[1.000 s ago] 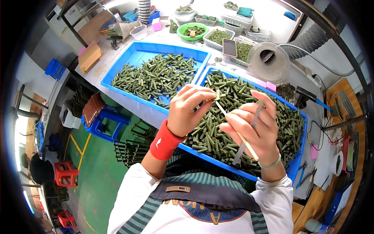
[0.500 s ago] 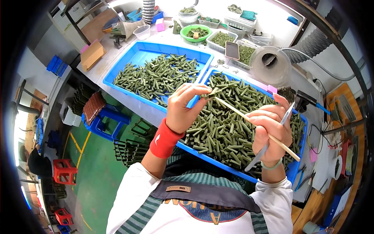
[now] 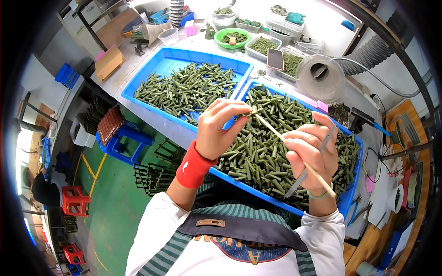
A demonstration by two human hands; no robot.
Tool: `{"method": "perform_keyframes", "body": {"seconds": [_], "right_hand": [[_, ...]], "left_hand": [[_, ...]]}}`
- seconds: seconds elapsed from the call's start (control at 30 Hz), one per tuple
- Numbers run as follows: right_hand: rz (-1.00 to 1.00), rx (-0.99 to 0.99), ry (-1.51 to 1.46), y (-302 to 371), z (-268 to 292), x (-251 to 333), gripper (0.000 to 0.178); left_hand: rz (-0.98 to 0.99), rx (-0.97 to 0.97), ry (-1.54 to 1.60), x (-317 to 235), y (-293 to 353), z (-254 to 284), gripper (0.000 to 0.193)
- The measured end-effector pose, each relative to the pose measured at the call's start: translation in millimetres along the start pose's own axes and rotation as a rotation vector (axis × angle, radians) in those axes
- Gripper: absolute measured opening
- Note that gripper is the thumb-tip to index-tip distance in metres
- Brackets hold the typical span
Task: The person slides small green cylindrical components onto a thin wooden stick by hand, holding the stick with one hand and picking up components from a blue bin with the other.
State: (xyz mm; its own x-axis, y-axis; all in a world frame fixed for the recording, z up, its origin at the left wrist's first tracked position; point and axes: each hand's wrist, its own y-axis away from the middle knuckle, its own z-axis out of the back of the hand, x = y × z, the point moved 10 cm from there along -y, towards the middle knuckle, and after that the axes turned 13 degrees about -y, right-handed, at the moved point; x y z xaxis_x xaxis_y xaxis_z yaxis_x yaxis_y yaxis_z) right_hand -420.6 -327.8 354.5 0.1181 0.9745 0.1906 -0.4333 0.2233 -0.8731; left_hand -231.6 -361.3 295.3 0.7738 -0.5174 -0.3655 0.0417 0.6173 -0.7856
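Observation:
My left hand (image 3: 222, 124), above a red wristband, pinches a small green piece between thumb and forefinger; its exact shape is mostly hidden. My right hand (image 3: 314, 154) grips a thin wooden stick (image 3: 271, 127), whose far tip meets the piece at my left fingertips. A flat metal blade-like tool (image 3: 297, 184) is also held in the right hand, crossing the stick. Below both hands lies a blue tray (image 3: 276, 200) heaped with short green tubes (image 3: 251, 158). Left of it, a second blue tray (image 3: 156, 57) holds more green pieces (image 3: 184, 89) in a looser pile.
Behind the trays stand a green bowl (image 3: 222, 43), clear tubs of green bits (image 3: 263, 46) and a phone (image 3: 275, 60). A clear funnel-shaped hood (image 3: 329, 87) with a grey hose (image 3: 373, 57) is at the right back. A blue stool (image 3: 124, 145) stands on the floor at left.
My right hand has shifted slightly left, and the stick and metal tool have come with it, the stick now at a steeper slant. My left hand has barely moved.

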Motion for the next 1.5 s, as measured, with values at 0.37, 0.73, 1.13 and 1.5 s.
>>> {"method": "perform_keyframes", "body": {"seconds": [0.37,0.73,1.13,1.5], "right_hand": [[-0.009,-0.048,-0.012,0.0,13.2,1.8,0.027],[0.031,-0.038,0.068,0.8,3.5,2.7,0.033],[-0.055,-0.152,-0.050,6.8,21.9,-8.6,0.020],[-0.031,-0.124,-0.036,4.6,10.1,-11.8,0.018]], "left_hand": [[-0.056,0.009,-0.043,-5.3,0.1,-4.7,0.022],[-0.090,0.030,-0.080,-14.7,-1.6,-3.5,0.022],[-0.045,-0.009,-0.094,0.4,2.9,-5.0,0.022],[-0.117,0.003,-0.084,-11.4,-1.7,-3.5,0.020]]}}
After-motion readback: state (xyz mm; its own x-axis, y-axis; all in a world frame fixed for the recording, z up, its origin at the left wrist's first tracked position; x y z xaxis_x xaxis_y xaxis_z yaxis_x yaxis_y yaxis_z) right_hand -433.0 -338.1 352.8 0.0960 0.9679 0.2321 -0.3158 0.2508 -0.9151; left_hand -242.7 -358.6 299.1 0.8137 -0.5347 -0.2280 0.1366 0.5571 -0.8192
